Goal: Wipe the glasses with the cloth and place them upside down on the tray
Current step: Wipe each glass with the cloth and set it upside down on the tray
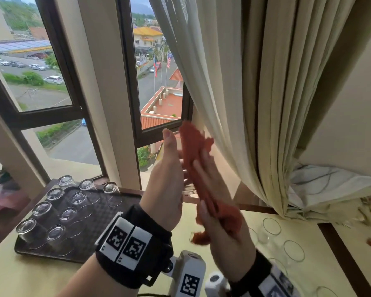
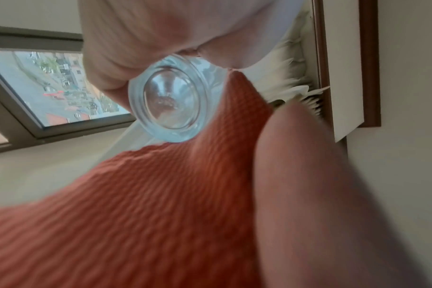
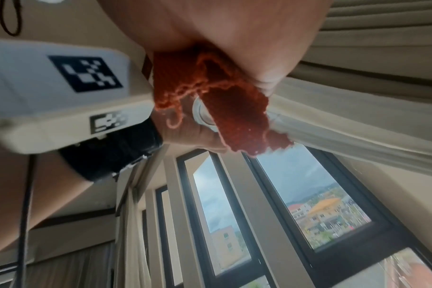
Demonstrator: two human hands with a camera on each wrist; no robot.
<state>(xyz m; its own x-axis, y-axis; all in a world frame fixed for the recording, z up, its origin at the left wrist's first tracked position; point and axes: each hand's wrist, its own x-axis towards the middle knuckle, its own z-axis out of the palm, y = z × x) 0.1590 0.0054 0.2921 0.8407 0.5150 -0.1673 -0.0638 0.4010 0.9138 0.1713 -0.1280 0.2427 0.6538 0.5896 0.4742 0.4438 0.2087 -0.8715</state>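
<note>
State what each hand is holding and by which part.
The left hand grips a clear glass by its side wall, near the thick base. The right hand holds the orange cloth pressed against the glass.

Tray [image 1: 124, 213] near-full: upturned glasses [image 1: 55, 195] in rows, bare strip only along its right side; upright glasses [image 1: 271, 226] crowd the table [image 1: 30, 275] right of the hands; curtain [image 1: 255, 93] hangs close on the right; open table in front-left.

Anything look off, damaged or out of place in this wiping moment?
Only the orange cloth: its edge is frayed, with a loose thread dangling. The glass looks intact, and the glasses on the tray stand upside down in rows.
</note>
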